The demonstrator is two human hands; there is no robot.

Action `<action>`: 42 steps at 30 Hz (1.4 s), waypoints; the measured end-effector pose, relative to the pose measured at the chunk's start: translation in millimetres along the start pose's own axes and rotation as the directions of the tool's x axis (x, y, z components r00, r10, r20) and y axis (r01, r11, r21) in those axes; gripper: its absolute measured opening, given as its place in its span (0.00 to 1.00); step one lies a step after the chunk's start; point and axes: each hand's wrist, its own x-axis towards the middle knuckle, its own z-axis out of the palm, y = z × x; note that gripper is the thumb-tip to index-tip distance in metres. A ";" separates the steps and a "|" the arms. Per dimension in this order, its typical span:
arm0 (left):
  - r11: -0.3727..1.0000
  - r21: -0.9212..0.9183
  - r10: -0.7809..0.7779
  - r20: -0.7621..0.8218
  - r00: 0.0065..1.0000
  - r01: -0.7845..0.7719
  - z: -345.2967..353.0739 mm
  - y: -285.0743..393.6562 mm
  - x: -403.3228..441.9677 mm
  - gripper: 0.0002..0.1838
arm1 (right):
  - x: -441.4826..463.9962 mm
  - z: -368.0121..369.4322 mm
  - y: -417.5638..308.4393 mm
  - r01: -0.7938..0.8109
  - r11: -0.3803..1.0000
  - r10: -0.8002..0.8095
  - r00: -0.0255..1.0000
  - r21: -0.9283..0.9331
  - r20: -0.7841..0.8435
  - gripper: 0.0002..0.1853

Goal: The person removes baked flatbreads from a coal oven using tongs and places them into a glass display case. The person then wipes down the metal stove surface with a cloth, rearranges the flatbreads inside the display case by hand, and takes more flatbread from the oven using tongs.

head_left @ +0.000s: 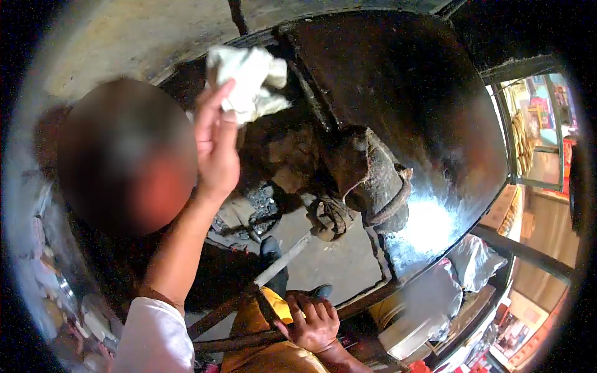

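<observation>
My left hand (217, 146) is raised at the upper left, its fingers and thumb closed on a crumpled white cloth (242, 81). Low in the view, my right hand (314, 326) rests over a dark bar (233, 342) in front of my lap, its fingers curled on it. A long pale stick (283, 258) reaches from near the bar up to a bundle of dark rag (333, 217). Beside the rag sits a dark, worn metal vessel (379, 180) with a thick curved rim.
A large blackened metal surface (398, 68) fills the upper right. Ash and coals (264, 208) lie in a pit left of centre. A blurred round patch covers the left. Plastic bags (476, 261) and shelves stand at the right, with my feet below.
</observation>
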 end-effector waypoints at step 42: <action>0.435 0.872 -0.890 0.455 -0.042 0.225 -64.2 195.9 -532.7 0.30 | -586.6 42.6 177.2 -0.890 0.340 0.871 0.419 0.303 0.256 0.24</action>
